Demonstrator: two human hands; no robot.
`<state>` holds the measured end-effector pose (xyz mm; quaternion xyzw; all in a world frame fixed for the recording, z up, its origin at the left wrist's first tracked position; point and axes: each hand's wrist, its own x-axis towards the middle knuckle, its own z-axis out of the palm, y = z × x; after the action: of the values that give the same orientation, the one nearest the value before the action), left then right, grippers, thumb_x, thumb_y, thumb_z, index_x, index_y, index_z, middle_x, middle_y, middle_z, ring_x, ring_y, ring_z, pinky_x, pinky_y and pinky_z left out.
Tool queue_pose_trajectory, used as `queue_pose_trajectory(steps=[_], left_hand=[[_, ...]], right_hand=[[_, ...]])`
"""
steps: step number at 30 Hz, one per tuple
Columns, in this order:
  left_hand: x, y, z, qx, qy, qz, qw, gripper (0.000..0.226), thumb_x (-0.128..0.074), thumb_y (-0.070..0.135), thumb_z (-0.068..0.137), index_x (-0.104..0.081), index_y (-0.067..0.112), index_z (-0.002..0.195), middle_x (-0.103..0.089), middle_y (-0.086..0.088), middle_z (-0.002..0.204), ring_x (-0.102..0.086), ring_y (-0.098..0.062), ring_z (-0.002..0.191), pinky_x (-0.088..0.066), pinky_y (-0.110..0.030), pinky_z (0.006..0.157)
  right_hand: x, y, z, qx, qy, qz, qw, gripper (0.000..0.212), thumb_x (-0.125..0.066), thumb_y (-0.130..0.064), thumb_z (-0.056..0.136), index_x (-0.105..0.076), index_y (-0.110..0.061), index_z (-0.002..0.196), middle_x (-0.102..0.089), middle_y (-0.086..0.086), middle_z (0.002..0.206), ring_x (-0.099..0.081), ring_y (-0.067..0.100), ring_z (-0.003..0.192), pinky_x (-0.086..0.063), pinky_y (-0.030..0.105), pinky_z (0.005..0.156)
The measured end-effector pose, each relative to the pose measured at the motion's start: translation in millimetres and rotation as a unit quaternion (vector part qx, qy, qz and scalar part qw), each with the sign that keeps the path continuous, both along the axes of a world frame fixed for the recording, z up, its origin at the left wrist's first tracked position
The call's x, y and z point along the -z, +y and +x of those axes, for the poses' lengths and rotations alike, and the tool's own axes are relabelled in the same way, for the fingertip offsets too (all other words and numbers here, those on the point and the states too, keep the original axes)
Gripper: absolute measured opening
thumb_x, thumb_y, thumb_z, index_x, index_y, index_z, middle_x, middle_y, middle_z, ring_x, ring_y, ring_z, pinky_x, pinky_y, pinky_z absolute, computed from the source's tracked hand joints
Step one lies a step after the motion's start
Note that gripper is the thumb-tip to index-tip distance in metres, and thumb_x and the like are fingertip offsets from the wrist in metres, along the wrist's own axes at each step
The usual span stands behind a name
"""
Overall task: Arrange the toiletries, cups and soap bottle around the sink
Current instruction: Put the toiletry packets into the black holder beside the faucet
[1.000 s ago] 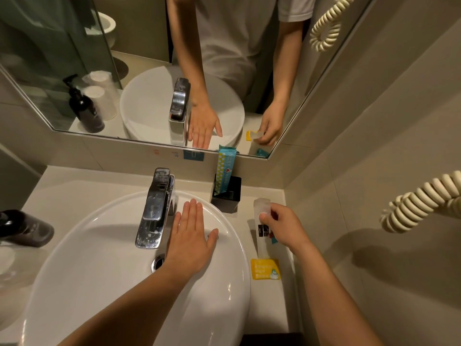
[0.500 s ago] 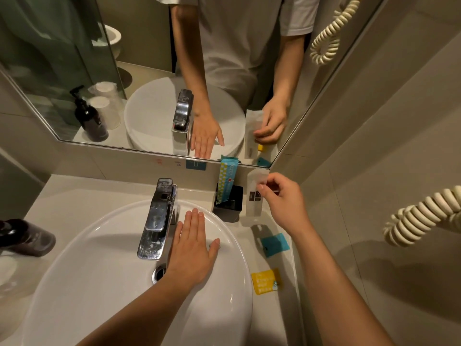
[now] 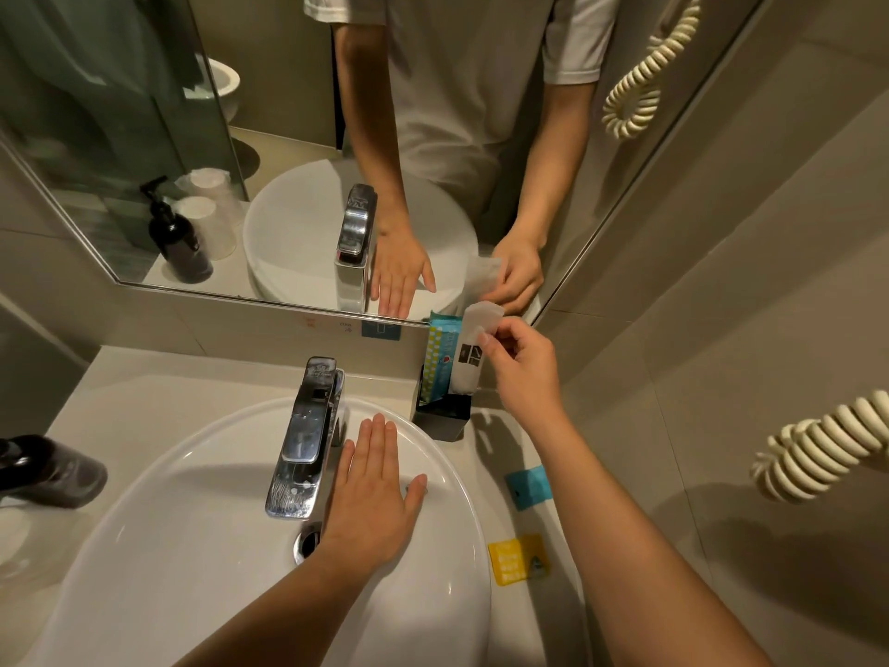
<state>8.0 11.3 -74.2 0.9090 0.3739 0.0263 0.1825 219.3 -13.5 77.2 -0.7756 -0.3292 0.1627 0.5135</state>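
My right hand pinches the top of a long white toiletry packet, whose lower end sits in the small black holder at the back right of the counter. A teal patterned packet stands in the same holder. My left hand lies flat and open on the rim of the white sink, just right of the chrome faucet. A small teal sachet and a yellow sachet lie on the counter right of the sink. The dark soap bottle stands at the far left.
The mirror behind the counter reflects the soap bottle and stacked plastic cups at the left. A cream coiled cord hangs from the right wall. The beige counter runs around the sink up to the tiled wall.
My right hand lifted the white packet off the counter beside the sink and carried it back into the black holder. The teal sachet underneath came into sight. My left hand stayed put.
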Motion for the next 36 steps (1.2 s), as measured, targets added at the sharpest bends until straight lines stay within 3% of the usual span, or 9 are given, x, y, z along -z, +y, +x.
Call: queue_pose_trajectory(steps=[2, 6, 12, 21, 25, 30, 36], left_hand=[[1, 1, 0, 0.005, 0.011, -0.003, 1.0, 0.084, -0.017, 0.063, 0.099, 0.01, 0.012, 0.161, 0.016, -0.007, 0.169, 0.02, -0.019, 0.155, 0.01, -0.04, 0.124], [0, 1, 1, 0.001, 0.01, 0.0, 1.0, 0.084, -0.018, 0.062, 0.099, 0.006, 0.011, 0.161, 0.012, -0.008, 0.17, 0.015, -0.02, 0.156, 0.006, -0.041, 0.125], [-3, 1, 0, 0.007, 0.019, -0.015, 1.0, 0.084, -0.011, 0.065, 0.1, 0.022, 0.014, 0.158, 0.027, -0.005, 0.167, 0.028, -0.018, 0.153, 0.006, -0.042, 0.128], [-1, 1, 1, 0.006, 0.011, -0.016, 1.0, 0.084, -0.013, 0.065, 0.1, 0.017, 0.014, 0.159, 0.023, -0.005, 0.168, 0.025, -0.018, 0.153, 0.01, -0.04, 0.126], [3, 0, 1, 0.0, 0.011, 0.0, 1.0, 0.084, -0.023, 0.063, 0.101, -0.001, 0.01, 0.162, 0.004, -0.009, 0.171, 0.009, -0.022, 0.158, 0.005, -0.041, 0.124], [1, 1, 0, 0.006, 0.005, -0.007, 1.0, 0.083, -0.017, 0.064, 0.101, 0.012, 0.013, 0.161, 0.019, -0.005, 0.169, 0.023, -0.018, 0.154, 0.01, -0.04, 0.124], [-1, 0, 0, 0.003, 0.009, -0.009, 1.0, 0.083, -0.017, 0.064, 0.101, 0.012, 0.014, 0.161, 0.019, -0.005, 0.169, 0.023, -0.018, 0.154, 0.011, -0.04, 0.124]], right_hand=[[2, 2, 0, 0.014, 0.016, 0.007, 1.0, 0.006, -0.065, -0.013, 0.095, -0.068, -0.016, 0.09, -0.066, -0.011, 0.079, -0.058, -0.007, 0.069, -0.045, 0.008, 0.062], [1, 6, 0, 0.015, 0.022, 0.03, 0.999, 0.006, -0.065, -0.014, 0.095, -0.069, -0.015, 0.091, -0.068, -0.01, 0.08, -0.06, -0.005, 0.071, -0.047, 0.01, 0.065], [8, 5, -4, 0.012, 0.025, 0.04, 0.999, 0.006, -0.065, -0.015, 0.096, -0.069, -0.015, 0.091, -0.067, -0.009, 0.078, -0.058, -0.003, 0.07, -0.047, 0.011, 0.064], [45, 1, 1, 0.005, 0.034, -0.004, 0.999, 0.016, -0.063, -0.009, 0.095, -0.064, -0.019, 0.083, -0.062, -0.009, 0.075, -0.054, -0.002, 0.068, -0.045, 0.011, 0.064], [57, 4, 5, -0.002, 0.045, -0.01, 0.999, 0.011, -0.062, -0.009, 0.095, -0.07, -0.017, 0.092, -0.069, -0.007, 0.084, -0.062, 0.006, 0.078, -0.051, 0.017, 0.072], [64, 7, 8, 0.003, 0.062, -0.018, 0.998, 0.012, -0.062, -0.011, 0.096, -0.071, -0.016, 0.099, -0.073, -0.002, 0.093, -0.067, 0.017, 0.09, -0.057, 0.029, 0.081], [70, 7, 9, -0.011, 0.054, -0.044, 0.998, 0.014, -0.061, -0.013, 0.097, -0.071, -0.017, 0.107, -0.073, -0.005, 0.099, -0.067, 0.008, 0.094, -0.054, 0.022, 0.081]])
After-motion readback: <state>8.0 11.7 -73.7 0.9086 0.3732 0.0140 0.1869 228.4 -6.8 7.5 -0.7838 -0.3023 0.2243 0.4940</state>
